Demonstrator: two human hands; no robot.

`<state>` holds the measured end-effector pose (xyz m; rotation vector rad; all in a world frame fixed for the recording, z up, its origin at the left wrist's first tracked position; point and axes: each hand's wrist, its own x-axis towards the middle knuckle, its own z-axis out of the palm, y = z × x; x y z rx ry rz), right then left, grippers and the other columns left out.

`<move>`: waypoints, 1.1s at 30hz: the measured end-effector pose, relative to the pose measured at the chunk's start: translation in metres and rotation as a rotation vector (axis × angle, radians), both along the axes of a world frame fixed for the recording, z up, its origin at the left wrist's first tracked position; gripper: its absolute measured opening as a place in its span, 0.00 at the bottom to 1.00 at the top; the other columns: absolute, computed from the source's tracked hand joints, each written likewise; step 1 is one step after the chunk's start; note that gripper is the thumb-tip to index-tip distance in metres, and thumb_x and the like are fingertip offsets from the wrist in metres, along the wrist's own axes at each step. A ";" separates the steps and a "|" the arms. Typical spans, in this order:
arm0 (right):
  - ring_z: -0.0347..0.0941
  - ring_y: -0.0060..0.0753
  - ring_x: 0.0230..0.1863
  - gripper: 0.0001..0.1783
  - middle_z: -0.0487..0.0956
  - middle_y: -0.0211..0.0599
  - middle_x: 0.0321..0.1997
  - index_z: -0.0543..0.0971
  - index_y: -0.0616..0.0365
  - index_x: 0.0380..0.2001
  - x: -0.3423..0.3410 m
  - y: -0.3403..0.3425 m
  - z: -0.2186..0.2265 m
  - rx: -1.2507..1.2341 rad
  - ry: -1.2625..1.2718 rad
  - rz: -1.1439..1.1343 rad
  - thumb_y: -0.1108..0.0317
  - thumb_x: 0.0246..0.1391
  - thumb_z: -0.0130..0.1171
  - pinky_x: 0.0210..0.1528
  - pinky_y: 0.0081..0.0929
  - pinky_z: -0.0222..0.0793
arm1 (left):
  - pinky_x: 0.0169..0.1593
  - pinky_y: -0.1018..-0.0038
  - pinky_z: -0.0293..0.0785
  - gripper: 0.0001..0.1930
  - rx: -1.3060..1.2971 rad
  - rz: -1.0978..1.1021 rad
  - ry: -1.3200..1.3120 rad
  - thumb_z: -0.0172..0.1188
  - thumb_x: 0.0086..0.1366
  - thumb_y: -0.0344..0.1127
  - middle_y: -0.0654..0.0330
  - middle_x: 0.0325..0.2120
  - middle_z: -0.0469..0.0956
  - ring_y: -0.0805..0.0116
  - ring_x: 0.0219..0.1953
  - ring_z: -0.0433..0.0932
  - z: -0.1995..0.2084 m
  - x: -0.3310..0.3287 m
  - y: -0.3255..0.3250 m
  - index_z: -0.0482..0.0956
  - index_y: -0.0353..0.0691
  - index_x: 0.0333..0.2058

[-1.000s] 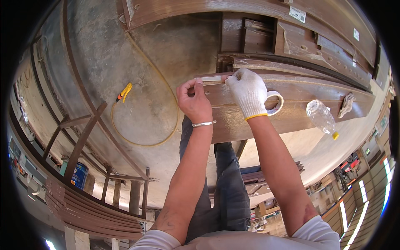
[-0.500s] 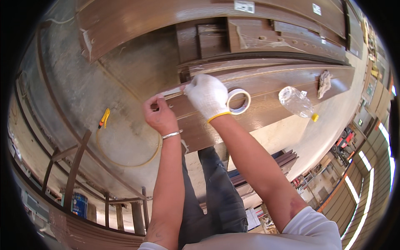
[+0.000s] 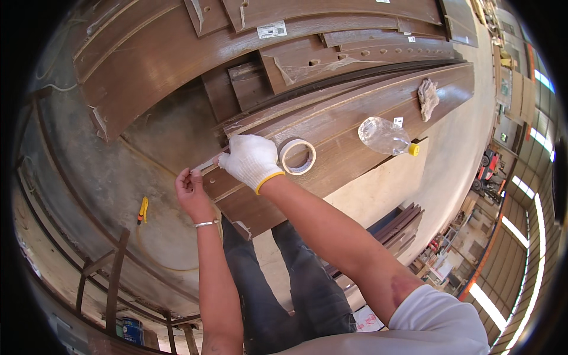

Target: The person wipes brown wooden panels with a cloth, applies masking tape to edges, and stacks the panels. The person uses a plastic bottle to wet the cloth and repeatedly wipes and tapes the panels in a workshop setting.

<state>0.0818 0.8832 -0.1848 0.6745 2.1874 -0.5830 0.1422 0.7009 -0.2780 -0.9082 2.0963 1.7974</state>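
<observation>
The person stands over a long brown wooden board point(image 3: 355, 127) and works at its near end. The right hand point(image 3: 251, 161), in a white knit glove with a yellow cuff, presses down on the board's edge and pinches one end of a pale strip of tape point(image 3: 208, 165). The bare left hand point(image 3: 190, 188), a metal bangle on its wrist, has its fingers closed on the strip's other end, just off the board's corner. A roll of masking tape point(image 3: 297, 156) lies flat on the board just beside the gloved hand. Farther along rest a clear plastic bottle point(image 3: 384, 136) with a yellow cap and a crumpled rag point(image 3: 428, 97). A yellow utility knife point(image 3: 142, 209) lies on the concrete floor point(image 3: 106, 195) to the left.
</observation>
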 end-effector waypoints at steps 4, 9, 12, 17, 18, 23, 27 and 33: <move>0.88 0.51 0.45 0.23 0.90 0.46 0.39 0.91 0.52 0.38 -0.003 -0.005 0.001 0.023 0.019 0.006 0.44 0.56 0.69 0.45 0.44 0.83 | 0.40 0.78 0.71 0.17 -0.283 -0.350 -0.066 0.75 0.69 0.41 0.70 0.32 0.79 0.78 0.33 0.70 -0.004 -0.007 -0.003 0.85 0.32 0.45; 0.88 0.50 0.45 0.22 0.90 0.45 0.39 0.91 0.52 0.38 0.000 0.000 -0.005 0.024 0.048 0.016 0.45 0.56 0.69 0.45 0.45 0.83 | 0.36 0.77 0.69 0.16 0.056 -0.262 -0.201 0.73 0.70 0.44 0.72 0.29 0.78 0.79 0.31 0.68 -0.007 -0.020 -0.015 0.87 0.33 0.41; 0.88 0.50 0.44 0.21 0.90 0.45 0.39 0.91 0.51 0.37 0.004 0.002 -0.010 0.018 0.076 -0.007 0.45 0.57 0.68 0.45 0.45 0.83 | 0.37 0.76 0.70 0.18 0.145 -0.242 -0.328 0.70 0.73 0.47 0.72 0.31 0.80 0.79 0.32 0.70 -0.006 -0.025 -0.028 0.88 0.34 0.43; 0.87 0.54 0.42 0.18 0.89 0.48 0.36 0.90 0.51 0.34 0.010 -0.001 -0.010 0.011 0.125 -0.066 0.49 0.56 0.66 0.45 0.50 0.82 | 0.47 0.74 0.76 0.24 0.058 -0.433 -0.320 0.67 0.75 0.50 0.65 0.39 0.83 0.74 0.40 0.77 -0.002 -0.035 -0.044 0.85 0.31 0.53; 0.87 0.54 0.41 0.17 0.89 0.47 0.35 0.90 0.51 0.33 0.011 -0.002 -0.009 -0.013 0.131 -0.051 0.50 0.55 0.67 0.43 0.49 0.82 | 0.49 0.73 0.76 0.25 -0.023 -0.476 -0.262 0.67 0.75 0.50 0.63 0.41 0.83 0.72 0.42 0.78 -0.002 -0.035 -0.042 0.84 0.31 0.54; 0.89 0.49 0.37 0.17 0.89 0.42 0.32 0.92 0.51 0.33 0.012 0.000 -0.010 -0.040 0.131 -0.035 0.50 0.54 0.69 0.37 0.45 0.82 | 0.54 0.70 0.76 0.28 -0.218 -0.547 -0.182 0.72 0.70 0.51 0.58 0.46 0.82 0.68 0.47 0.78 -0.012 -0.034 -0.018 0.81 0.30 0.54; 0.89 0.47 0.36 0.16 0.89 0.40 0.31 0.92 0.50 0.32 0.013 0.002 -0.016 -0.087 0.145 -0.075 0.50 0.54 0.70 0.35 0.44 0.81 | 0.45 0.74 0.76 0.26 -0.140 -0.456 -0.172 0.76 0.67 0.50 0.61 0.43 0.81 0.73 0.41 0.76 -0.019 -0.036 -0.020 0.79 0.33 0.48; 0.88 0.43 0.39 0.11 0.90 0.42 0.38 0.90 0.50 0.36 0.039 0.014 0.003 -0.199 0.310 -0.093 0.58 0.56 0.65 0.42 0.42 0.80 | 0.44 0.72 0.79 0.35 -0.369 -0.551 -0.143 0.78 0.64 0.54 0.55 0.41 0.82 0.69 0.39 0.79 -0.026 -0.044 -0.021 0.76 0.28 0.53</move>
